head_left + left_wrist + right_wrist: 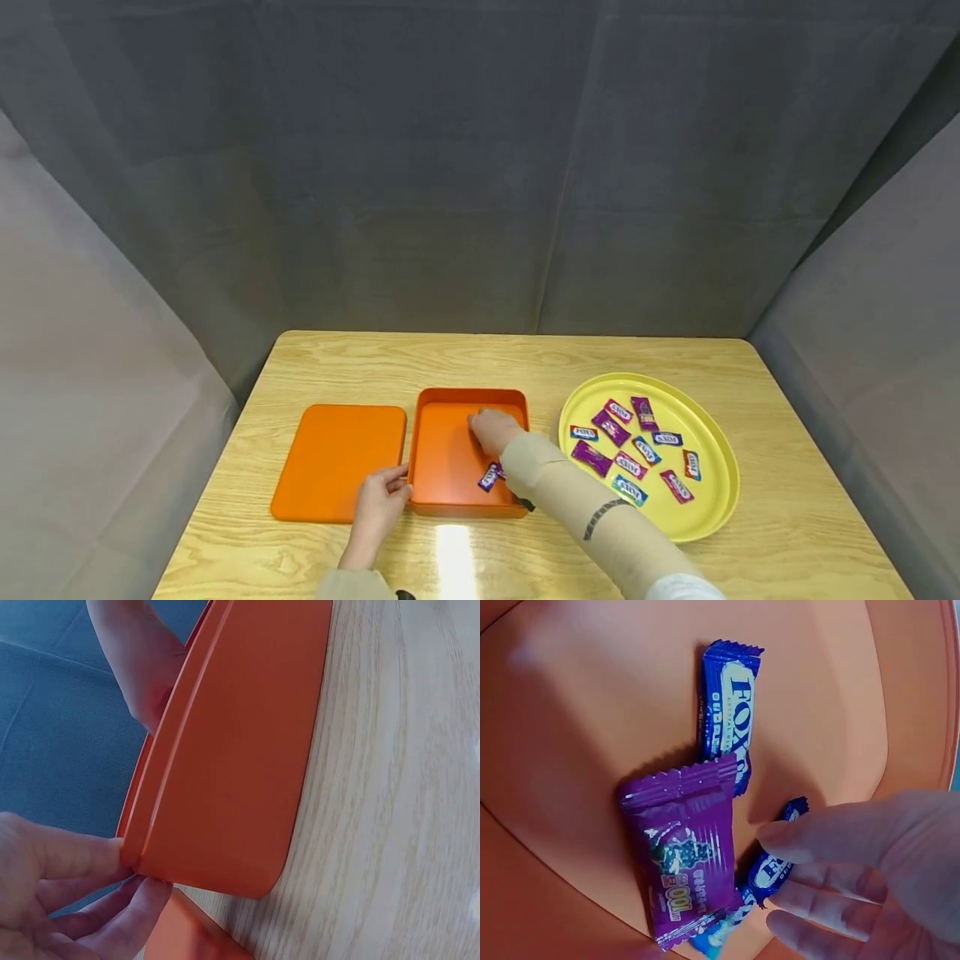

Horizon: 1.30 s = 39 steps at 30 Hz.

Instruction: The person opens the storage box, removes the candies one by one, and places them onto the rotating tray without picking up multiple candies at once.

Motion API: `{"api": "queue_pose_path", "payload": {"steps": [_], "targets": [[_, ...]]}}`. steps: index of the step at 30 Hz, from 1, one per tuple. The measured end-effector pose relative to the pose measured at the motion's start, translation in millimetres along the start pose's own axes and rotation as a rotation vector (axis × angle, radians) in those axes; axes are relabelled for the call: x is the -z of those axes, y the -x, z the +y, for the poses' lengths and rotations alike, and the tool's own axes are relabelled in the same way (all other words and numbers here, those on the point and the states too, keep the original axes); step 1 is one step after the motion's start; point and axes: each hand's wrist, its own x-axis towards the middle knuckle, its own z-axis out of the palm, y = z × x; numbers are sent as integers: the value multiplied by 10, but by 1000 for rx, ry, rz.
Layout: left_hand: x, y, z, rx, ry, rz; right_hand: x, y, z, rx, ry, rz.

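Note:
An orange box (446, 458) stands without its cover in the middle of the table. My left hand (378, 504) grips its left side; in the left wrist view the thumb lies at the rim and the fingers bend against the outer wall. Inside the box, my right hand (495, 431) pinches a small blue-wrapped candy (771, 870) between thumb and fingers, low over the floor. Beside it lie a purple-wrapped candy (682, 855) and another blue-wrapped candy (731, 705). A light-blue wrapper (716, 937) shows partly from under the purple one.
An orange lid (341, 462) lies flat to the left of the box. On the right, a round yellow tray (697, 521) carries several wrapped candies (611, 427) in various colours. My right forearm passes over the tray's left edge. Grey cloth walls surround the table (795, 500).

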Motion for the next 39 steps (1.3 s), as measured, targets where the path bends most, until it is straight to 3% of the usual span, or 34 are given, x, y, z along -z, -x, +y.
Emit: {"api": "queue_pose_path", "payload": {"steps": [26, 33, 39], "targets": [[-11, 7, 6, -2, 7, 1, -64, -123, 18, -24, 20, -66], [-11, 13, 12, 1, 10, -2, 27, -90, 49, 5, 1, 10], [-12, 11, 17, 4, 7, 1, 229, -17, 91, 30, -96, 58]]}}
